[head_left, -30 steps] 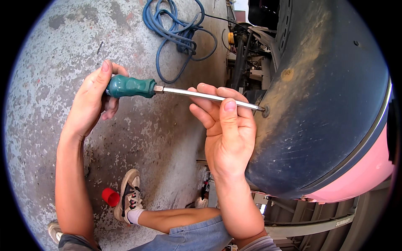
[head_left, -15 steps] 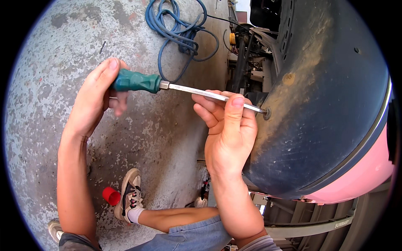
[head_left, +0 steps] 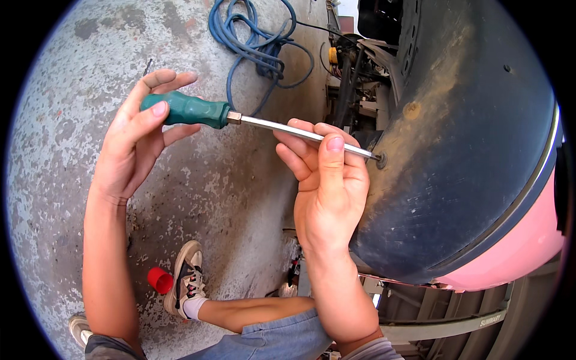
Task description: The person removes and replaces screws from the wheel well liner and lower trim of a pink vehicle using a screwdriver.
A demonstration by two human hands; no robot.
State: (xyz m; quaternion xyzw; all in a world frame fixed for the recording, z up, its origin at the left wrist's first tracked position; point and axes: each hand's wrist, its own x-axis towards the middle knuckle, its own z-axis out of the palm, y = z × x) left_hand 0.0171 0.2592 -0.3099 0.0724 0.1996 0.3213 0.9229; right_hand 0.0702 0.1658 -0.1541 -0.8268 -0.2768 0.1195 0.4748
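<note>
A long screwdriver with a green handle (head_left: pixel 191 110) and a silver shaft (head_left: pixel 282 127) runs from upper left to a screw (head_left: pixel 381 159) in a dusty dark blue curved fender (head_left: pixel 474 150). My left hand (head_left: pixel 135 144) has its fingers loosely around the handle's end, thumb on top. My right hand (head_left: pixel 327 180) steadies the shaft near the tip, thumb pressed over it and fingers under it. The tip sits on the screw head.
A coiled blue hose (head_left: pixel 252 42) lies on the worn concrete floor (head_left: pixel 72 90) at the top. Below the fender is a pink body panel (head_left: pixel 516 252). My shoe (head_left: pixel 186 279) and a small red cap (head_left: pixel 159 279) are on the floor near my bent leg.
My left hand has turned on the green handle, its fingers now looser and more spread. My right hand stays on the shaft and the tip stays on the screw.
</note>
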